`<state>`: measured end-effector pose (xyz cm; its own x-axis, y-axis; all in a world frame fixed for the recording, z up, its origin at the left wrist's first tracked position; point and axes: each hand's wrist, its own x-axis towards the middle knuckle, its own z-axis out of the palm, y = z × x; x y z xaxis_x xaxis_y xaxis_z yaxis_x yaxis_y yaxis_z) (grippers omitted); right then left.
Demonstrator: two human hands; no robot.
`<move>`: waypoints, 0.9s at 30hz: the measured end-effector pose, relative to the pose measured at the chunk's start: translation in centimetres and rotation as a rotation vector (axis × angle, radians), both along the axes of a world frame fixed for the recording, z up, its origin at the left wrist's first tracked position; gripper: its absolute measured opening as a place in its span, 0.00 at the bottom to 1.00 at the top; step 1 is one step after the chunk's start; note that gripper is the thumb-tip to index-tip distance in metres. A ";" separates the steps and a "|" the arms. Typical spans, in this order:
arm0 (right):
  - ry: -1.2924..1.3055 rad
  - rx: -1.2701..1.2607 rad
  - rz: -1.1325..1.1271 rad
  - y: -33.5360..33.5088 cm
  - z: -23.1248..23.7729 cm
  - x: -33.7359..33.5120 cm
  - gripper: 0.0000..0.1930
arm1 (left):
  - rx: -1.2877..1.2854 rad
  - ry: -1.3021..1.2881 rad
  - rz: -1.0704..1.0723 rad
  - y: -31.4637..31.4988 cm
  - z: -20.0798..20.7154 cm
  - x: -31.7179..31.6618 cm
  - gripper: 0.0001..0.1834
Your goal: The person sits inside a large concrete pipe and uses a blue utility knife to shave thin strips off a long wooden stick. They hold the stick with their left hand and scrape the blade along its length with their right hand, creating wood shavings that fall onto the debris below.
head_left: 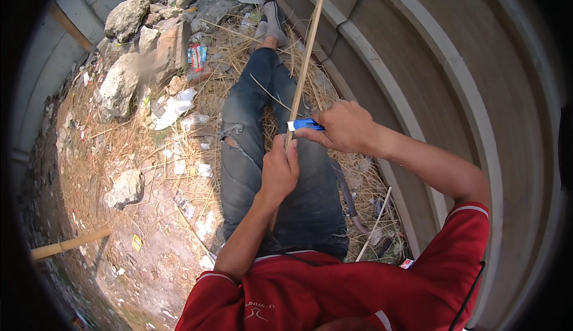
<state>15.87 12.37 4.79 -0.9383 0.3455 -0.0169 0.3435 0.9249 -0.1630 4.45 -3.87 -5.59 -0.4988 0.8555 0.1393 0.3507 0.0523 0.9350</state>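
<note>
A long thin wooden strip (pixel 305 62), likely split bamboo, slants up and away from my lap past my feet. My left hand (pixel 280 168) is closed round its near end, between my thighs. In my closed right hand (pixel 351 127) is a blue utility knife (pixel 309 124), its bright tip against the strip just above the left hand's fingers. Whether the blade bites into the wood cannot be made out. A thin curled sliver (pixel 267 91) shows beside the strip, over my legs. My stretched legs in dark, torn trousers (pixel 245 170) lie beneath both hands.
A corrugated metal wall (pixel 441 86) rises close on the right. Rocks (pixel 119 83) and litter lie at left, among straw and shavings (pixel 233 50). A cut pole (pixel 71 244) juts in at lower left. Another thin strip (pixel 375 223) lies by my right hip.
</note>
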 end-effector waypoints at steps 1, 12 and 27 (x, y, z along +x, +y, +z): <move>0.005 0.024 0.006 0.2 -0.3 0.0 0.34 | 0.012 0.010 0.002 -0.1 -0.1 -0.1 0.12; 0.551 0.310 -0.660 24.8 11.3 2.5 0.44 | 0.118 -0.030 -0.255 -2.7 2.4 2.3 0.11; 0.133 -0.034 -0.258 2.7 7.3 1.6 0.31 | 0.040 -0.198 -0.122 -0.7 0.0 -1.1 0.14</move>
